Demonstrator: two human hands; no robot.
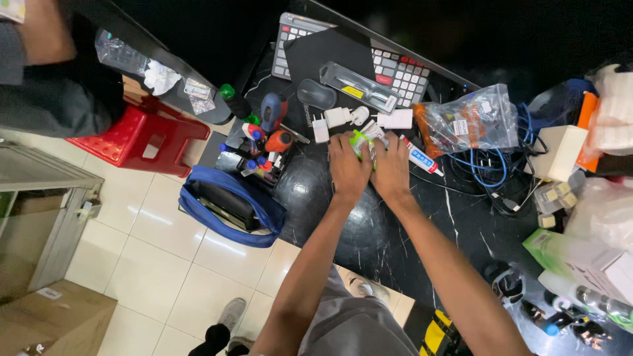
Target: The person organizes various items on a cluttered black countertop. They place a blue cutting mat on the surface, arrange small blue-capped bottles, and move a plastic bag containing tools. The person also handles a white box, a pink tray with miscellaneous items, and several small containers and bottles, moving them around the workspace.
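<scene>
L→R, head cam looking straight down:

Far L: another person's sleeve (pixel 46 92) at frame edge, not the wearer's. Red plastic stool (pixel 142 135) on tiled floor below it. Blue bag (pixel 231 204) sits open against the black marble-look counter (pixel 369 237), prob so stuff can go in/out w/o bending far.

Counter's L edge: cluster of small bottles w/ blue/red caps (pixel 260 148), standing upright, packed tight. Above them a grey mouse (pixel 316 93) and keyboard (pixel 395 66), half covered by a dark pad, pushed to the back to free up working space in front.

Centre: left hand (pixel 348 170) and right hand (pixel 391 173) side by side, both curled onto a small green-and-white packet (pixel 361 142) resting on the counter just below the white chargers (pixel 339 117). Fingers closed narrow round it from both sides – looks like a two-handed pinch to steady or pull at it. Exact finger contact is hidden by knuckles.

Just R of the hands: white tube w/ blue label (pixel 422 159), lying flat, touching nothing held. Then clear bag of parts (pixel 468 122), blue cable tangle (pixel 491 165), boxes at far R.
</scene>
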